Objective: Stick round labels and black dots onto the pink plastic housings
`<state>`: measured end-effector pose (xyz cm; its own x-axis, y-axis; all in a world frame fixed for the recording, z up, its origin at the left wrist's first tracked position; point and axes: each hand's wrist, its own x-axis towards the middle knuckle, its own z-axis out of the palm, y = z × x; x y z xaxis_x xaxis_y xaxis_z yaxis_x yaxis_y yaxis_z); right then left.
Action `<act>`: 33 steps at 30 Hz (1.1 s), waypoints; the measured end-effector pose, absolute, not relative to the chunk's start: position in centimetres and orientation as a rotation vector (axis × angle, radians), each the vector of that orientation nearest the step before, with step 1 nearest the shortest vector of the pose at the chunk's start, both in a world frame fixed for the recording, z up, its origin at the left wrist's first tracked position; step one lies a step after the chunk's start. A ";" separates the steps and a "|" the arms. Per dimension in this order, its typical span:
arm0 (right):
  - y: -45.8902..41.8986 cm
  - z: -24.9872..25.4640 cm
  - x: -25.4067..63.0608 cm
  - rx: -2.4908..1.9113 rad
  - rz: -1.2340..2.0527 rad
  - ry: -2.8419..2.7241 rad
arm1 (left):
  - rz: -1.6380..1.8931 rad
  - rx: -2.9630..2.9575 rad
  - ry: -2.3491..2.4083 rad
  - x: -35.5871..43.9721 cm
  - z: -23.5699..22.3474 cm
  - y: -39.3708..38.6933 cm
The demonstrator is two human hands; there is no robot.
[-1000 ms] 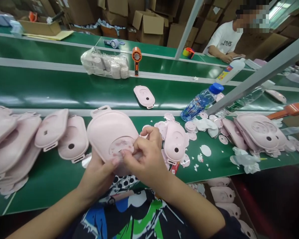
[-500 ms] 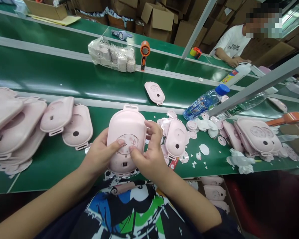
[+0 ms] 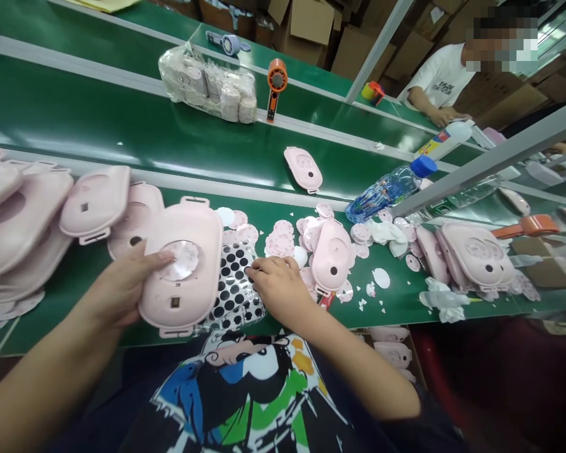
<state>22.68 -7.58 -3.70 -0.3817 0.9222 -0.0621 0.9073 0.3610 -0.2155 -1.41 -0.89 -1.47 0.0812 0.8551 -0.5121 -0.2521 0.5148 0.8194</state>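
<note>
My left hand grips the left side of a pink plastic cover, its thumb lying on the round patterned sticker in the cover's recess. Below that sticker the cover has a small square hole. Beside the cover, partly under it, lies a sheet of black round stickers. The bent fingertips of my right hand press on this sheet's right edge; what exactly they pinch is hard to see. Loose round patterned stickers lie just beyond. Another pink cover with a black dot rests right of my right hand.
Pink covers are stacked at left and right. One pink cover lies farther back. A blue-capped bottle leans by a metal post. A bagged bundle and orange handheld fan stand behind. A person sits opposite.
The pink cover has moved left in my left hand, uncovering the sheet of black stickers. My right hand has let go of the cover and come down onto that sheet.
</note>
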 end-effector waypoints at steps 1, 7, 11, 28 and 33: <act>-7.1 -3.5 22.6 -1.702 0.335 -2.596 | 0.865 0.604 1.179 -1.0 -1.7 -1.0; -3.9 -2.4 23.0 -1.525 0.384 -2.834 | 0.665 0.519 1.047 0.1 -3.2 -0.8; -2.4 -2.4 23.2 -1.426 0.441 -2.932 | 0.682 0.524 1.038 -0.1 -3.5 -0.5; -8.6 2.3 21.5 -1.301 1.143 -1.349 | 0.982 0.715 1.024 2.8 -1.0 -2.9; -8.1 3.6 19.8 -1.346 1.055 -1.333 | 1.002 0.748 0.955 3.6 0.9 -4.5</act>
<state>19.81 -8.13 3.64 0.0397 0.9985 0.0365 0.1941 0.0282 -0.9806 3.63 -4.55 0.89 0.2241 0.9263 -0.3029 -0.3476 0.3663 0.8631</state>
